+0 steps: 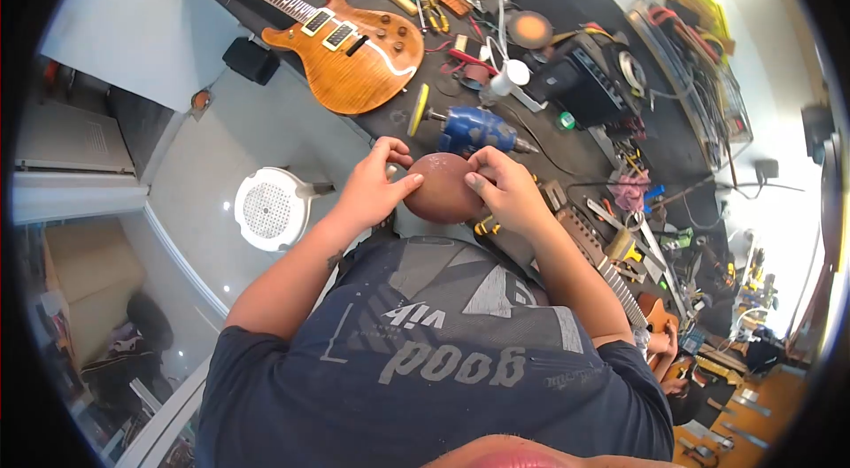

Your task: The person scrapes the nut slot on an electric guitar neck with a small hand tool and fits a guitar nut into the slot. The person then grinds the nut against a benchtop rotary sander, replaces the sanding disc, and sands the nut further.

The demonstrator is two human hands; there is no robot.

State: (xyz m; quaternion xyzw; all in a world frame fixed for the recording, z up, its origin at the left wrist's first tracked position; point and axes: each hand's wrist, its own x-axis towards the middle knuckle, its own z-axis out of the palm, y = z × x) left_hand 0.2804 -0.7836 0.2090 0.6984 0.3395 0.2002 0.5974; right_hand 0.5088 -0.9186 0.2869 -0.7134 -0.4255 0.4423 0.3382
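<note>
A round reddish-brown disc [444, 188] is held in front of the chest between both hands. My left hand [379, 185] grips its left edge, thumb on the face and fingers curled behind. On the right edge, my right hand [503, 186] pinches the disc with the thumb on its near face. Just beyond the disc lies a blue power tool [478, 130] with a yellow round pad [419, 110]. Farther left on the dark bench rests an amber electric guitar body [359, 56] with its strings off.
The dark bench [390, 121] carries pliers [436, 15], a white bottle [511, 77], a black box [580, 78] and many tools. A white perforated stool [273, 209] stands on the floor at left. At lower right, another person's hands [666, 344] are beside a guitar.
</note>
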